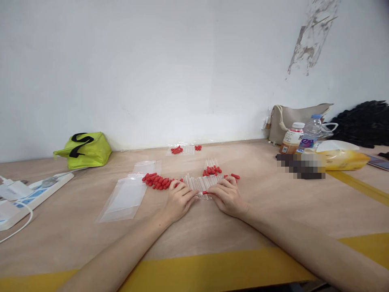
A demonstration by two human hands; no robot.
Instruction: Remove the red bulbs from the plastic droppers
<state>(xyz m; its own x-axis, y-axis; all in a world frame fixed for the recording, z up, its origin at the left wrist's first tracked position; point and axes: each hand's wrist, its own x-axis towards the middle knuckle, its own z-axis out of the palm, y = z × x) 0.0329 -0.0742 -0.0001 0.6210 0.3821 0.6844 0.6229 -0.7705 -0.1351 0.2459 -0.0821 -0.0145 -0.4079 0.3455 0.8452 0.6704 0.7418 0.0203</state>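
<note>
In the middle of the table, my left hand [180, 199] is closed in a pinch on a thin clear glass tube [199, 194]. A red rubber bulb [204, 193] sits at the tube's right end, pinched by the fingers of my right hand [228, 197]. Just beyond both hands lies a row of clear glass tubes [194, 182]. Beside my left hand is a heap of loose red rubber bulbs [156, 181]. Several droppers with red bulbs [212, 169] lie behind the row, their tubes pointing to the wall. A few more red bulbs [235, 176] rest beyond my right hand.
Clear plastic bags [123, 198] lie to the left. Another bag with droppers [186, 150] is by the wall. Farther left are a lime bag [89, 150] and a power strip [36, 198]. Drink bottles [291, 138], a yellow tissue pack [343, 158] and a beige bag [299, 115] stand right.
</note>
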